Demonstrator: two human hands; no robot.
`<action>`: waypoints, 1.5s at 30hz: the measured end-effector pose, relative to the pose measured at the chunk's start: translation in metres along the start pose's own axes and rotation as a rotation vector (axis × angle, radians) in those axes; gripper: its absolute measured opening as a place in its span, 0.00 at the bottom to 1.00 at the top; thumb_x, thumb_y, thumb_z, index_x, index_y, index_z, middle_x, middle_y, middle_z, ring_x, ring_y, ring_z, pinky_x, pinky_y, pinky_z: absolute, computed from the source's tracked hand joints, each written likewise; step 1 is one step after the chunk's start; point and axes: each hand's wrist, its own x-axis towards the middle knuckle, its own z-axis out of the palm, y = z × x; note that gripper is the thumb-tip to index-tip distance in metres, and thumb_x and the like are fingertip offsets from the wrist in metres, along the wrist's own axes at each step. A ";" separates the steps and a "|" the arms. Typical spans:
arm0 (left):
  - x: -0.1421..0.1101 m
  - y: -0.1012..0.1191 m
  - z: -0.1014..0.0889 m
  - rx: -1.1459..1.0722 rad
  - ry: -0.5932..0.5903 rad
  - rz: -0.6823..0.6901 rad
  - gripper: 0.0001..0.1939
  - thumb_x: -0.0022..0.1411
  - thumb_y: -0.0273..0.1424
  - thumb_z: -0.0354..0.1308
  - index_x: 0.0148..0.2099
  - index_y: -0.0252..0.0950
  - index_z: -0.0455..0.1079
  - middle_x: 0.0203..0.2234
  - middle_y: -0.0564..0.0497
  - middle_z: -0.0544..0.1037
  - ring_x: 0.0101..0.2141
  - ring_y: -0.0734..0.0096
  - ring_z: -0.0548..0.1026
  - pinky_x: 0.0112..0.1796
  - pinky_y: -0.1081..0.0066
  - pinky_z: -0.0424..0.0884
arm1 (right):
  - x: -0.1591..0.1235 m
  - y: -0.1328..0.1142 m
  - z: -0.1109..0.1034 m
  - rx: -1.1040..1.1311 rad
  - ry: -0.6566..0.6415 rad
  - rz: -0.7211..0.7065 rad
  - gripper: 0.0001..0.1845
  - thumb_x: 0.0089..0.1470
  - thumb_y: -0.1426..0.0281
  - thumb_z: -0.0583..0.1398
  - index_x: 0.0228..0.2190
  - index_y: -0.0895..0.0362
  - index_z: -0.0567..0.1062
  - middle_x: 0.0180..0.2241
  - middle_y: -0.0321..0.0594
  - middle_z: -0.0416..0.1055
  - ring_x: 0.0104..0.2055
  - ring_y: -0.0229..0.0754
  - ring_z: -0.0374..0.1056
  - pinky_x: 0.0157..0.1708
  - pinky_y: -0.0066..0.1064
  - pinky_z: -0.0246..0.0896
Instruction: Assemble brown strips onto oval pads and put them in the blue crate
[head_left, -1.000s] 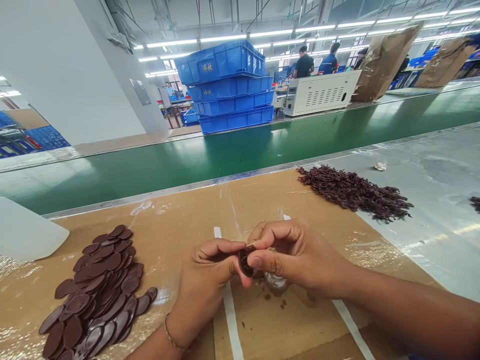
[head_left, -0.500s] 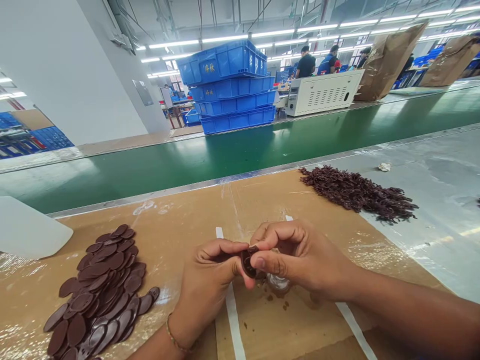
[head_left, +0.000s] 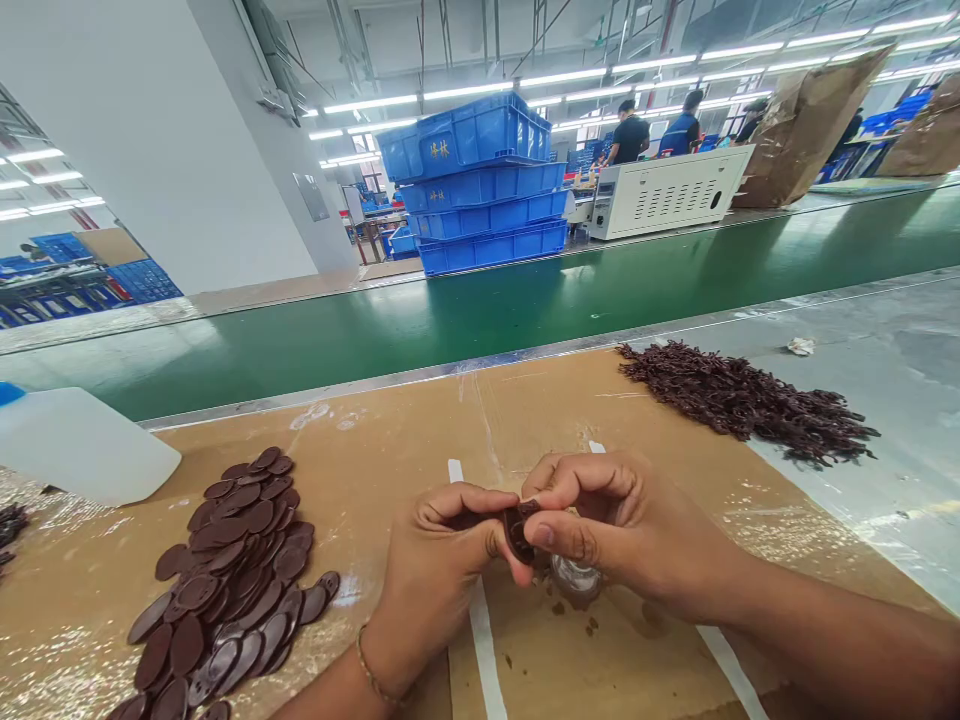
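Between the thumb and fingers of my left hand (head_left: 450, 550) is a small dark brown oval disc (head_left: 517, 533), tilted on edge. My right hand (head_left: 611, 515) pinches at the disc's upper right edge, its fingertips meeting those of the left; whether a smaller piece sits in that pinch is hidden. Just below the right fingers stands a small clear round dish (head_left: 576, 578), partly covered by the hand. To the left lies a heap of similar brown oval discs (head_left: 232, 570). A pile of thin dark brown strands (head_left: 739, 400) lies at the right.
Brown board (head_left: 390, 430) with white tape strips (head_left: 487, 650) covers the work surface. A translucent jug (head_left: 90, 445) lies at the left. Beyond runs a green conveyor belt (head_left: 337, 340), with stacked blue crates (head_left: 480, 180) and a pale machine box (head_left: 667, 190) behind it. Several people work farther back.
The whole scene has shifted slightly right and a little down in view, bringing more of the jug into sight. Both hands keep nearly the same pinch on the oval disc.
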 end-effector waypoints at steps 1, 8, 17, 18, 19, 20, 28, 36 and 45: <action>0.000 0.000 0.000 -0.009 -0.008 0.000 0.05 0.42 0.25 0.71 0.24 0.38 0.79 0.15 0.52 0.80 0.20 0.72 0.77 0.27 0.75 0.76 | 0.000 0.000 0.000 -0.001 0.001 0.003 0.15 0.52 0.61 0.67 0.24 0.56 0.71 0.27 0.39 0.75 0.28 0.37 0.66 0.21 0.28 0.55; 0.001 -0.002 -0.001 -0.052 -0.047 0.010 0.05 0.43 0.27 0.72 0.25 0.38 0.80 0.14 0.53 0.79 0.19 0.73 0.76 0.27 0.75 0.75 | 0.002 -0.001 0.002 0.050 -0.031 -0.026 0.12 0.53 0.65 0.67 0.24 0.57 0.73 0.27 0.36 0.76 0.28 0.35 0.67 0.28 0.28 0.60; 0.001 -0.002 0.000 -0.059 -0.018 -0.009 0.07 0.39 0.26 0.74 0.24 0.38 0.80 0.16 0.53 0.80 0.20 0.76 0.76 0.27 0.80 0.74 | 0.002 -0.002 0.000 0.024 -0.034 -0.054 0.10 0.53 0.66 0.66 0.24 0.56 0.74 0.27 0.36 0.76 0.30 0.36 0.68 0.32 0.31 0.61; 0.001 -0.002 -0.001 -0.059 -0.021 -0.009 0.07 0.40 0.26 0.74 0.24 0.38 0.80 0.16 0.52 0.81 0.20 0.75 0.77 0.27 0.79 0.74 | 0.002 -0.002 0.000 0.017 -0.031 -0.058 0.10 0.53 0.66 0.67 0.24 0.56 0.75 0.27 0.36 0.76 0.30 0.35 0.68 0.32 0.31 0.61; 0.001 -0.002 -0.001 -0.055 -0.027 -0.008 0.06 0.41 0.26 0.74 0.24 0.38 0.80 0.17 0.52 0.81 0.21 0.75 0.77 0.27 0.79 0.75 | 0.002 -0.003 0.000 0.010 -0.026 -0.063 0.10 0.53 0.66 0.67 0.24 0.56 0.75 0.27 0.36 0.76 0.30 0.35 0.68 0.32 0.30 0.61; 0.001 -0.002 -0.002 -0.049 -0.030 -0.007 0.06 0.41 0.25 0.73 0.25 0.39 0.80 0.17 0.52 0.81 0.21 0.74 0.78 0.28 0.79 0.75 | 0.002 -0.002 0.000 0.010 -0.025 -0.068 0.10 0.53 0.67 0.67 0.24 0.56 0.75 0.27 0.36 0.76 0.30 0.35 0.68 0.32 0.30 0.62; 0.003 -0.003 -0.001 -0.056 -0.012 -0.010 0.07 0.40 0.26 0.74 0.24 0.37 0.80 0.17 0.52 0.81 0.20 0.76 0.77 0.27 0.80 0.75 | 0.001 0.004 -0.001 0.108 -0.047 -0.042 0.07 0.54 0.68 0.66 0.27 0.57 0.76 0.29 0.37 0.77 0.32 0.38 0.73 0.32 0.31 0.64; 0.002 -0.003 -0.003 -0.044 -0.018 0.001 0.07 0.40 0.27 0.74 0.24 0.37 0.80 0.17 0.52 0.81 0.19 0.77 0.76 0.26 0.81 0.74 | 0.001 0.005 -0.001 0.062 -0.020 -0.032 0.08 0.53 0.66 0.67 0.26 0.57 0.76 0.29 0.38 0.77 0.31 0.38 0.72 0.31 0.32 0.63; 0.002 -0.006 -0.003 0.003 -0.009 0.001 0.06 0.42 0.26 0.73 0.25 0.38 0.80 0.15 0.53 0.80 0.20 0.77 0.76 0.28 0.81 0.74 | 0.002 0.003 0.000 0.120 -0.040 -0.035 0.09 0.53 0.68 0.67 0.25 0.57 0.75 0.28 0.37 0.77 0.31 0.37 0.72 0.32 0.31 0.63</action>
